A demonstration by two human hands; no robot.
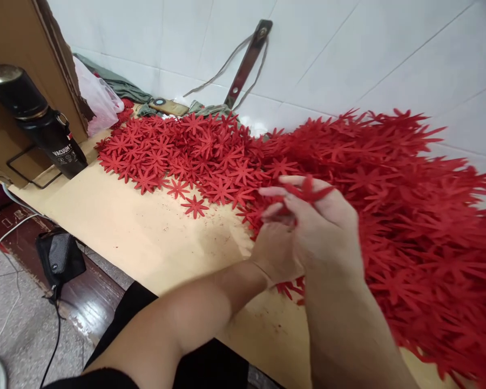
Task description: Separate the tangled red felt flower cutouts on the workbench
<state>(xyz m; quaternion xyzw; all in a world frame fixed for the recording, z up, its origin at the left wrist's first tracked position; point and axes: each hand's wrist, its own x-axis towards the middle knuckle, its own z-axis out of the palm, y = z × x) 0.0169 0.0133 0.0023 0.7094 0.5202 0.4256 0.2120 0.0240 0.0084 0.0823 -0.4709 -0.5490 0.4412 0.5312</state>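
Observation:
Red star-shaped flower pieces with narrow petals lie in a loose heap along the wall and in a denser, taller mass on the right. My right hand is closed with a red flower piece pinched at its thumb and fingers, above the edge of the heap. My left hand reaches in beneath and beside it, overlapping the right wrist. The left fingers are mostly hidden behind the right hand and blurred. A single flower piece lies flat on the tan board, left of both hands.
A black vacuum flask stands at the left by a cardboard box. Behind the heap are a plastic bag, green cloth and a dark strap-like bar against the tiled wall. A black pouch sits below the board.

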